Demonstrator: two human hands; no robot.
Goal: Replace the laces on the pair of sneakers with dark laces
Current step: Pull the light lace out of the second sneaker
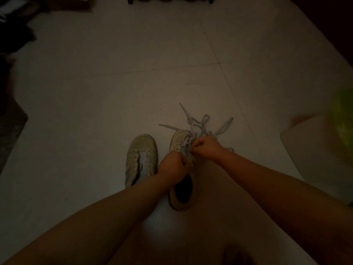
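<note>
Two pale sneakers stand side by side on the tiled floor. The left sneaker (pixel 141 157) has no lace in its eyelets and its tongue shows. On the right sneaker (pixel 179 142) a light lace (pixel 198 125) is partly threaded, and loose loops and ends of it lie tangled on the floor past the toe. My left hand (pixel 172 165) grips the right sneaker's upper near the tongue. My right hand (pixel 207 147) pinches the light lace just above the eyelets. No dark lace is in view in this dim light.
A white box-like object (pixel 313 150) with a blurred green thing (pixel 343 119) stands at the right. Dark clutter (pixel 13 35) lies along the left edge and dark furniture feet (pixel 130 0) at the top. Pale floor tiles (pixel 114 92) stretch ahead of the shoes.
</note>
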